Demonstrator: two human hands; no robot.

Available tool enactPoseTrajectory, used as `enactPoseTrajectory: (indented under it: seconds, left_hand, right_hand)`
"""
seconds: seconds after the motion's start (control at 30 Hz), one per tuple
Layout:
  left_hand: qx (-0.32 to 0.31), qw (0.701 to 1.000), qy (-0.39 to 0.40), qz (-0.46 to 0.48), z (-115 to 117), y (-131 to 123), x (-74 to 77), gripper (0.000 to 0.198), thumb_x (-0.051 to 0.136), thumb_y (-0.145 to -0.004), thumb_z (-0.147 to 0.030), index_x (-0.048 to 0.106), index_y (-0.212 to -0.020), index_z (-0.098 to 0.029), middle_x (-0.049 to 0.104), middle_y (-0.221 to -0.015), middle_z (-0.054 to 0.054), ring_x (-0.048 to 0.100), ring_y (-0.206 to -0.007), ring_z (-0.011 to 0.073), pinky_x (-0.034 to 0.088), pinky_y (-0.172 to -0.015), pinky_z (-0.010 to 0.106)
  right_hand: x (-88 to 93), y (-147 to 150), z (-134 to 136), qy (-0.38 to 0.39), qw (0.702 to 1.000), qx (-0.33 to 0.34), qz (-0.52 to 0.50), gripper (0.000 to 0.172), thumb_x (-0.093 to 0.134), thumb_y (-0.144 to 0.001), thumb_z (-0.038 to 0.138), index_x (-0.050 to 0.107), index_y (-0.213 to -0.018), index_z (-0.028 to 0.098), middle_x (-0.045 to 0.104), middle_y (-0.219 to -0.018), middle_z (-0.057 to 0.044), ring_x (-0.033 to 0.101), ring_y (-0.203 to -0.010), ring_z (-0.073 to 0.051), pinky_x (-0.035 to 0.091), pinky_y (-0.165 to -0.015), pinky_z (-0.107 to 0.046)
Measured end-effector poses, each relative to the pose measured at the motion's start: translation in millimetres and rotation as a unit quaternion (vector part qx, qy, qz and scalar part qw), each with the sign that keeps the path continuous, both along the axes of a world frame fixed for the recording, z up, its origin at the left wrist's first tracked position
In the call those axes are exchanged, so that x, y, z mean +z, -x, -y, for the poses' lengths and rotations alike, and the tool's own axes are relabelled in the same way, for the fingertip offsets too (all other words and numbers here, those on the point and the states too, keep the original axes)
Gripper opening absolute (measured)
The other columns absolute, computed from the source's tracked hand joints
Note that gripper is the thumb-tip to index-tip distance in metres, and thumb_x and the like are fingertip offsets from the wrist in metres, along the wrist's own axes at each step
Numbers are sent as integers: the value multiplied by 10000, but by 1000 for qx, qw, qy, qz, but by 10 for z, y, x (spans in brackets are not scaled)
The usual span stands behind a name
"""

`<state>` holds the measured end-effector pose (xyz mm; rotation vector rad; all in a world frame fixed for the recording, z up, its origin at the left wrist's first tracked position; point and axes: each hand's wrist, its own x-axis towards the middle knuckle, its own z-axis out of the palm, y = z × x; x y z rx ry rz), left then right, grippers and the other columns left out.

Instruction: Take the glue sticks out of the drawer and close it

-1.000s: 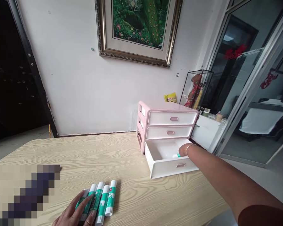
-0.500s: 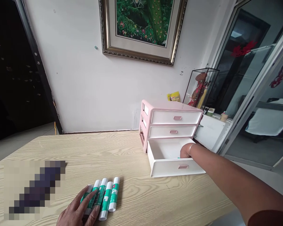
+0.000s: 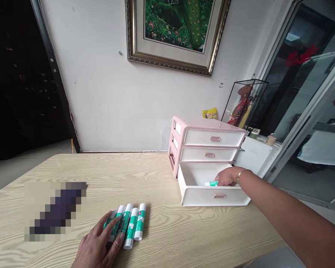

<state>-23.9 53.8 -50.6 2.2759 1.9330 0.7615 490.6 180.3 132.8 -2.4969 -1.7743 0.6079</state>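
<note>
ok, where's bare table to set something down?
Bare wood lies between the glue sticks and the open drawer, and behind them back to the wall. Crowded: the left hand covers the sticks; the right hand holds a stick inside the drawer.

Right hand (image 3: 226, 177) covers most of the glue stick (image 3: 211, 183) in the open drawer (image 3: 212, 195). Pixelated patch (image 3: 56, 210) hides an object on the table (image 3: 170, 227). Painting (image 3: 178, 29) top cut off.

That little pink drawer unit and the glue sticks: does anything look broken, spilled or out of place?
Nothing stands out. The bottom drawer is pulled open, with the right hand holding a glue stick inside it. The other glue sticks lie in a row under the left hand. No spills or damage show.
</note>
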Motion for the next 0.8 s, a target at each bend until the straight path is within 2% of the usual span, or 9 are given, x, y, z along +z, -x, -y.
enactPoseTrajectory:
  seconds: [0.07, 0.13, 0.27, 0.33, 0.4, 0.5, 0.63, 0.73, 0.8]
  left_hand:
    - [0, 1000, -9, 2, 33, -33, 54, 471, 456, -939, -505, 613, -1342, -319, 510, -1487, 75, 544, -1302, 307, 486, -1015, 496]
    - [4, 1000, -11, 4, 70, -66, 122, 461, 450, -943, -499, 620, -1332, -319, 524, -1471, 75, 545, -1301, 309, 490, -1007, 497]
    - [10, 1000, -6, 5, 107, -104, 195, 459, 443, -948, -495, 630, -1321, -302, 522, -1468, 90, 538, -1303, 316, 489, -992, 507]
    - [5, 1000, -5, 6, 105, -106, 191, 461, 436, -953, -487, 620, -1330, -297, 511, -1477, 93, 525, -1314, 314, 475, -1004, 513]
    - [1, 1000, -5, 7, 100, -105, 180, 458, 433, -956, -479, 619, -1330, -290, 503, -1484, 95, 515, -1322, 313, 464, -1015, 514]
    - [1, 1000, -2, 10, 104, -108, 183, 452, 437, -958, -467, 622, -1325, -278, 499, -1485, 103, 501, -1333, 310, 453, -1022, 507]
    - [1, 1000, 6, 20, 135, -126, 225, 465, 417, -968, -472, 609, -1337, -263, 490, -1487, 116, 490, -1343, 309, 438, -1034, 511]
    - [-1, 1000, 8, 28, 161, -136, 262, 472, 408, -974, -480, 594, -1353, -269, 483, -1492, 115, 480, -1354, 301, 426, -1048, 507]
    - [-2, 999, 9, 31, 170, -140, 282, 468, 414, -973, -478, 597, -1348, -269, 486, -1490, 118, 486, -1348, 303, 425, -1047, 509]
  right_hand:
    - [95, -14, 83, 44, 997, 38, -45, 187, 786, -606, 276, 738, -772, 203, 706, -789, -67, 653, -680, -213, 485, -580, -273]
    - [212, -4, 202, 46, 989, 84, -116, 272, 757, -659, 348, 729, -894, 213, 716, -879, -76, 660, -773, -216, 497, -624, -261]
    - [459, 229, 578, -70, 955, 138, -253, 546, 705, -733, 522, 653, -1164, 193, 703, -997, -108, 652, -903, -243, 515, -733, -300]
    - [530, 492, 807, -122, 935, 125, -309, 615, 692, -755, 566, 619, -1233, 186, 693, -1056, -127, 649, -937, -255, 525, -738, -322]
    - [513, 832, 1019, -148, 918, 93, -356, 605, 706, -759, 563, 620, -1232, 197, 697, -1035, -126, 655, -894, -251, 529, -700, -331]
    - [270, 1406, 1249, -133, 882, 49, -449, 494, 735, -768, 490, 629, -1167, 219, 703, -959, -103, 664, -810, -225, 520, -629, -307]
    - [-332, 2111, 1350, -20, 834, -12, -551, 359, 743, -792, 421, 605, -1040, 201, 682, -807, -52, 661, -698, -181, 488, -562, -258]
    - [-732, 2498, 1298, 11, 831, -73, -551, 235, 661, -869, 355, 552, -996, 190, 645, -733, -16, 613, -593, -125, 448, -496, -204]
    - [-887, 2668, 1229, 8, 845, -97, -526, 191, 608, -899, 313, 522, -1018, 189, 622, -723, -3, 585, -546, -105, 440, -463, -188]
